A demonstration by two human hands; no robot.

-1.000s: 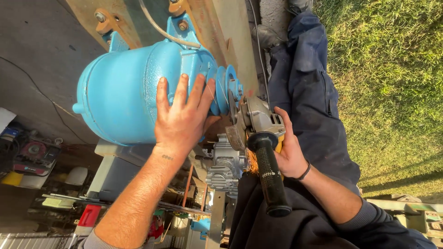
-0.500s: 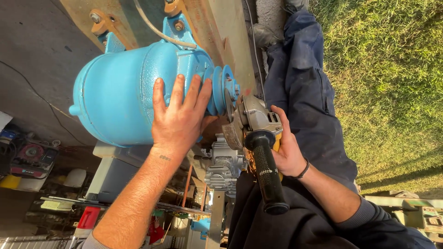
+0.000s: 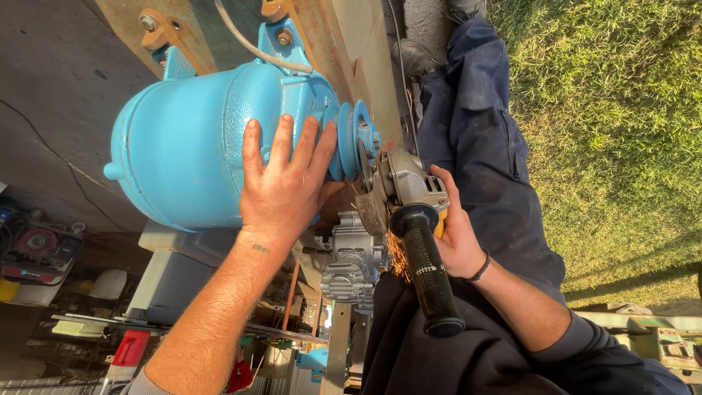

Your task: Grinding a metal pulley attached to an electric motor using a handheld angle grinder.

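Note:
My left hand [image 3: 281, 186] lies flat with fingers spread on the side of a light blue motor housing [image 3: 186, 153], close to its blue pulley [image 3: 355, 139]. My right hand [image 3: 457, 230] grips the body of an angle grinder [image 3: 402, 190], whose black side handle [image 3: 428, 274] sticks toward me. The grinder's disc [image 3: 369, 208] sits beside the pulley end of the motor, and a few orange sparks fall below it. The motor is bolted to a rusty metal frame [image 3: 329, 36].
A grey finned engine part [image 3: 351, 260] sits below the grinder. My dark blue trouser legs [image 3: 482, 139] stretch toward grass [image 3: 614, 124] on the right. Boxes, a red object [image 3: 131, 347] and clutter lie at lower left on concrete [image 3: 51, 95].
The view has drifted slightly, so the motor and hands sit a little lower in the frame. Both hands keep the same hold, and the grinder stays at the pulley.

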